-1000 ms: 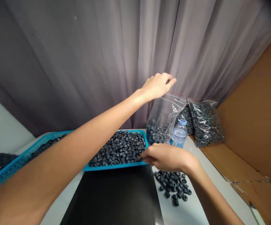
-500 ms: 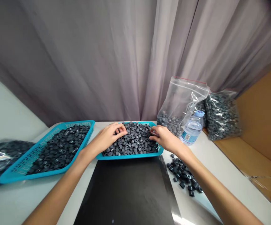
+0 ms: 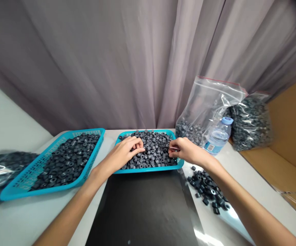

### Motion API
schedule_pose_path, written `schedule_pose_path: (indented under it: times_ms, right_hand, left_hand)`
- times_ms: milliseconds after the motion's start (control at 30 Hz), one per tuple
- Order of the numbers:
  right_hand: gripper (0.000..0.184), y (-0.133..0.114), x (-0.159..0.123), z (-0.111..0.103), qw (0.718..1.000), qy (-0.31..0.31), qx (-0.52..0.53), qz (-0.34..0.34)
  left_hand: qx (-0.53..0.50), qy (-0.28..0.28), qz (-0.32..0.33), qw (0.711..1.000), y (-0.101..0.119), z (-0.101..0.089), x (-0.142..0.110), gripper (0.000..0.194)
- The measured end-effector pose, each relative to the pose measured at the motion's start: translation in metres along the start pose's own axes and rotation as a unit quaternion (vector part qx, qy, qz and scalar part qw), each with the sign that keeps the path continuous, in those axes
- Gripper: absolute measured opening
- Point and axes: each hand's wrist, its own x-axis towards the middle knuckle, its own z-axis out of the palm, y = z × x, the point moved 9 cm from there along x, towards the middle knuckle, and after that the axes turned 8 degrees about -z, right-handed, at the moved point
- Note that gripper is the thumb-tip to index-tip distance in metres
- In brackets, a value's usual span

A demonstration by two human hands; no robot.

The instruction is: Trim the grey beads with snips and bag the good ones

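Note:
In the head view, my left hand [image 3: 128,152] reaches over the left part of a turquoise basket [image 3: 148,169] heaped with short dark grey plastic rings [image 3: 150,159]. Its fingers are curled, thumb and fingertips close together at the rings; whether a ring is between them is hidden. On the basket's right side my right hand [image 3: 185,150] is closed around a slim dark tool, seemingly tweezers [image 3: 174,148]. The tool's thin tip points left, over the rings.
A second turquoise basket [image 3: 91,167] of rings stands left, beside a filled plastic bag [image 3: 7,171]. Loose rings [image 3: 209,191] lie on the right. Behind them are a water bottle [image 3: 217,136], a zip bag [image 3: 201,106] and a fuller bag [image 3: 252,123]. A black mat [image 3: 145,208] lies in front.
The view has shifted slightly, so most things sit further right. My left hand has moved a little inward over the rings. The tool in my right hand now shows clearly, pointing left.

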Motion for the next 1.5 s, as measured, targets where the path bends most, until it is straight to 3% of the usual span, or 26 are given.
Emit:
schedule_pose_path:
  times_ms: [200, 333, 500, 600, 700, 967, 1133, 1300, 1500]
  right_hand:
    - [0.012, 0.004, 0.0, 0.004, 1.0, -0.006, -0.022, -0.012]
    - [0.01, 0.001, -0.002, -0.002, 0.999, 0.014, -0.029, -0.006]
    - [0.016, -0.001, -0.004, -0.018, 0.998, 0.063, -0.029, -0.004]
    - [0.018, -0.003, -0.003, -0.023, 0.996, 0.086, -0.02, -0.013]
    - [0.019, -0.007, -0.001, -0.025, 0.994, 0.103, -0.004, -0.025]
    - [0.035, -0.038, -0.005, -0.036, 0.981, 0.127, 0.108, -0.098]
    - [0.03, -0.05, -0.011, -0.037, 0.972, 0.113, 0.167, -0.12]
    - [0.024, -0.056, -0.014, -0.035, 0.963, 0.092, 0.214, -0.135]
    - [0.02, -0.059, -0.015, -0.031, 0.957, 0.085, 0.24, -0.136]
  left_hand:
    - [-0.021, 0.012, 0.002, 1.0, 0.004, -0.007, 0.0, 0.024]
    - [-0.097, 0.032, -0.041, 0.994, -0.006, -0.016, 0.0, 0.022]
    - [-0.281, 0.048, -0.125, 0.95, -0.033, -0.02, -0.001, 0.027]
    - [-0.373, 0.035, -0.162, 0.913, -0.038, -0.017, -0.004, 0.032]
    - [-0.463, 0.0, -0.187, 0.866, -0.03, -0.009, -0.009, 0.027]
    - [-0.573, -0.053, -0.235, 0.783, 0.009, 0.026, -0.023, 0.014]
    - [-0.637, -0.068, -0.244, 0.728, 0.02, 0.042, -0.028, 0.011]
    - [-0.668, -0.078, -0.221, 0.706, 0.028, 0.044, -0.029, 0.005]
    - [-0.684, -0.078, -0.237, 0.686, 0.029, 0.049, -0.03, 0.01]
